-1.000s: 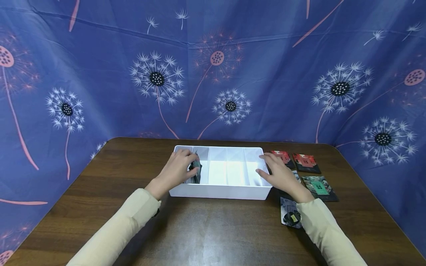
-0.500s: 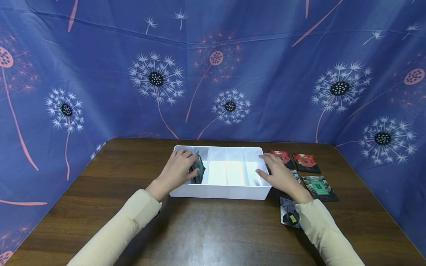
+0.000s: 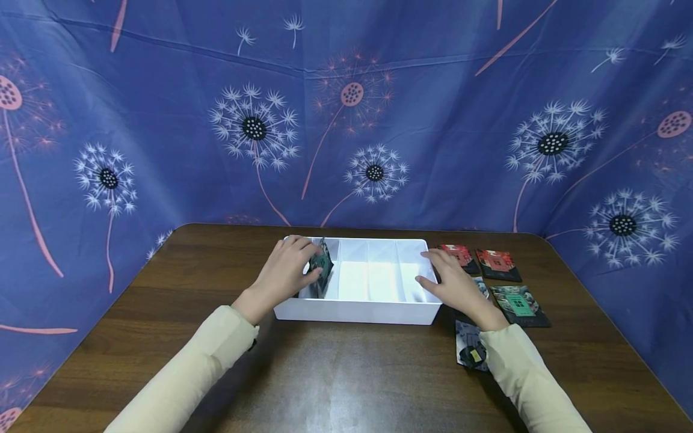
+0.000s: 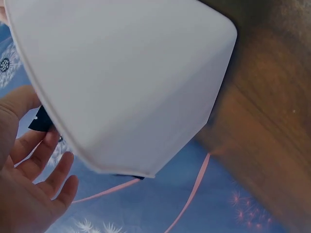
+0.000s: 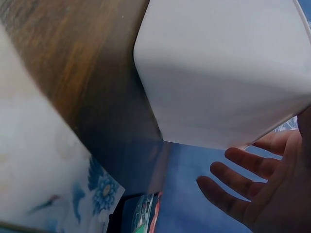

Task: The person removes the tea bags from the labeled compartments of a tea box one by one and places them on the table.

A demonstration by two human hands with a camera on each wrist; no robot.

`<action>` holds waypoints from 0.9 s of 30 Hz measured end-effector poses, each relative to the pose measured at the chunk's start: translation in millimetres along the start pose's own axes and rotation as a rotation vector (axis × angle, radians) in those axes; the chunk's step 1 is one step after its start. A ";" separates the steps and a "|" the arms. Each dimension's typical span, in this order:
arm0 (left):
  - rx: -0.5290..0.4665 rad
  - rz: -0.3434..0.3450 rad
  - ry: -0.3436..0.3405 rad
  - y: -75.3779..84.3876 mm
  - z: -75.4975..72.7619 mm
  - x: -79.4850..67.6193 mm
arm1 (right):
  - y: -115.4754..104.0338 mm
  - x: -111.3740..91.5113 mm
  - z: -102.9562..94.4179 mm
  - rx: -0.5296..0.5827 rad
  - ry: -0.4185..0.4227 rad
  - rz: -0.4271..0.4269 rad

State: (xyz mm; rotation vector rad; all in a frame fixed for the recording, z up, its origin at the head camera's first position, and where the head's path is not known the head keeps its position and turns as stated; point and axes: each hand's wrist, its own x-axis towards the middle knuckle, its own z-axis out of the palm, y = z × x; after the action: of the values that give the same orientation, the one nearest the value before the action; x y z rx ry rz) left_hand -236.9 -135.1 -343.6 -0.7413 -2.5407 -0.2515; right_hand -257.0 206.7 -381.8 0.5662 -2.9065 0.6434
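Jutting from the pinching left hand [image 3: 284, 268] is a dark packet [image 3: 323, 264].

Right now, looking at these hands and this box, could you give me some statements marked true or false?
1. The white box stands on the wooden table. True.
2. The right hand is at the box's right end. True.
3. Every compartment holds a packet. False: the middle ones show bare white.
4. A packet with a green label lies right of the box. True.
5. The backdrop is plain yellow. False: it's blue cloth with dandelions.
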 end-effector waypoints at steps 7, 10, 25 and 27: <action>-0.068 -0.010 0.017 -2.1 -14.0 3.8 | 2.1 0.4 0.3 0.017 -0.004 0.002; -0.087 -0.016 0.027 -4.0 -22.9 5.9 | 2.1 0.7 0.3 0.023 -0.001 -0.001; -0.138 -0.092 0.069 -34.7 -66.4 2.6 | 0.7 0.8 0.8 -0.037 0.047 -0.025; -0.140 -0.098 0.073 -41.3 -70.3 0.5 | 0.8 1.0 0.8 -0.043 0.048 -0.026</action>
State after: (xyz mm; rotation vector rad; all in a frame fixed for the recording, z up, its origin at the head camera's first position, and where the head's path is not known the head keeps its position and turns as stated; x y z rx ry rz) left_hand -232.1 -190.5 -284.0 -0.6468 -2.5127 -0.4849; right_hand -258.2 206.6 -382.6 0.5747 -2.8554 0.5818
